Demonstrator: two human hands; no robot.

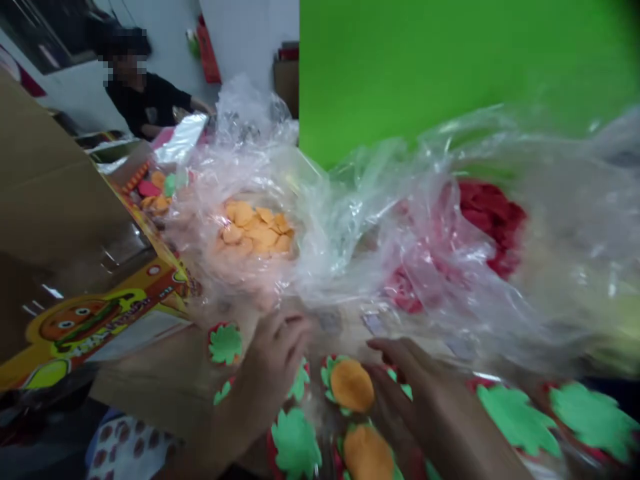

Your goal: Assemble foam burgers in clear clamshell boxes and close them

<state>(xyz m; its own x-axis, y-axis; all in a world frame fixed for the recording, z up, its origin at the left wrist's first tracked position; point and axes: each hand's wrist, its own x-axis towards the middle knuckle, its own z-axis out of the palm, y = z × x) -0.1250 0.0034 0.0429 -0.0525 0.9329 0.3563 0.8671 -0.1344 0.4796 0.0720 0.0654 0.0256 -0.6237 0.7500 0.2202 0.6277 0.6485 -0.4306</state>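
Note:
My left hand (277,353) is curled, its fingers resting just below the clear plastic bag (340,247). Whether it pinches anything cannot be told. My right hand (405,380) lies with its fingers apart beside a felt piece with an orange disc on green leaf shapes (351,385), touching nothing I can pick out. A similar orange-topped piece (367,453) sits below it. Orange felt discs (253,227) and red felt pieces (493,213) show through the plastic. Green felt leaves on red (295,443) lie near both hands.
A printed burger-themed package (95,320) leans against a brown cardboard flap (50,173) at left. More felt leaves (593,420) lie at lower right. A person in a black shirt (147,103) sits at the back. A green board (450,67) fills the upper right.

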